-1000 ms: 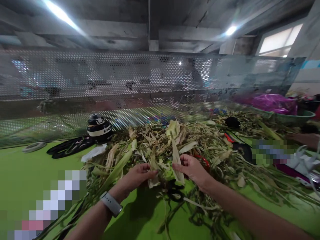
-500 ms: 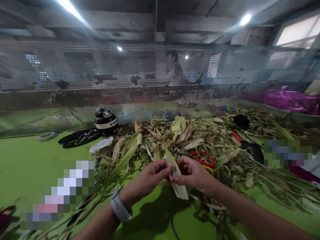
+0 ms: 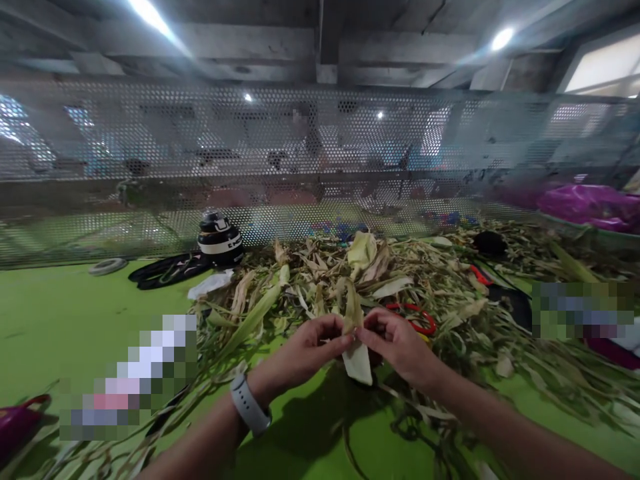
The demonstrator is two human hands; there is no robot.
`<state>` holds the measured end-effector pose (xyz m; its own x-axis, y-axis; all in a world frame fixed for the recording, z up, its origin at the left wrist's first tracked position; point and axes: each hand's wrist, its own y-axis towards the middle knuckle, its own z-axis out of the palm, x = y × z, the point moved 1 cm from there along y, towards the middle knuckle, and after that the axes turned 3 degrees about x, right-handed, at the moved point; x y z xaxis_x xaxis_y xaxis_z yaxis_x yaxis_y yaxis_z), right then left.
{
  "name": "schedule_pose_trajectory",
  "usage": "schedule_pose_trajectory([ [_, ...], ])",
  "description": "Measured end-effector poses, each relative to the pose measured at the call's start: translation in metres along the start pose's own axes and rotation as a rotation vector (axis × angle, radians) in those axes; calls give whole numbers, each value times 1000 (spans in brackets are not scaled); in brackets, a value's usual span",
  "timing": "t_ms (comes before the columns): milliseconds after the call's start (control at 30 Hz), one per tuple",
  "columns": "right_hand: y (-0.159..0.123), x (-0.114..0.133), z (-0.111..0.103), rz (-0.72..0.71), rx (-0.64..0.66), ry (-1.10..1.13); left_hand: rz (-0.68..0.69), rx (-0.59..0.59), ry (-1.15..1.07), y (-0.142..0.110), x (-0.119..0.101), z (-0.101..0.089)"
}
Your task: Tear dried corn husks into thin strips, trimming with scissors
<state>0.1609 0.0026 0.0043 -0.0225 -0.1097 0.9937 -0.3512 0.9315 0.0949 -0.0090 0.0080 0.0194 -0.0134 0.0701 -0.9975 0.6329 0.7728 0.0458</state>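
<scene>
A pale corn husk leaf (image 3: 358, 357) hangs between my two hands, just above the green table (image 3: 60, 320). My left hand (image 3: 310, 350), with a grey watch on the wrist, pinches the leaf's upper part from the left. My right hand (image 3: 400, 347) pinches the same spot from the right, fingertips almost touching the left ones. Behind them lies a wide heap of dry husks and stalks (image 3: 390, 280). Red-handled scissors (image 3: 415, 317) lie in the heap just beyond my right hand.
A perforated metal screen (image 3: 250, 167) runs across the back of the table. A black and white helmet-like object (image 3: 220, 243), black straps (image 3: 167, 270) and a tape roll (image 3: 107, 267) lie at the left. A purple bag (image 3: 590, 203) sits far right.
My hands have come together on one husk leaf, lifted it slightly off the heap and turned it more upright. The camera view has shifted a little to the left.
</scene>
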Motion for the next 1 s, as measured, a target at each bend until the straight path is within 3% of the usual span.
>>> schedule_pose_trajectory([
  [133,2,-1,1,26,13,78,-14,-70,-49,2,2,-1],
  [267,0,-1,3,22,37,120,-36,-36,-162,2,7,1],
  [467,-9,-1,15,123,51,381,-13,16,-485,4,24,2],
  [600,-8,-5,19,96,66,469,4,15,-488,4,28,2],
  [833,-2,-6,11,-23,-66,199,-35,-53,-369,3,20,3],
  [1000,-6,-1,12,-96,-196,17,-43,-183,-378,4,18,4],
])
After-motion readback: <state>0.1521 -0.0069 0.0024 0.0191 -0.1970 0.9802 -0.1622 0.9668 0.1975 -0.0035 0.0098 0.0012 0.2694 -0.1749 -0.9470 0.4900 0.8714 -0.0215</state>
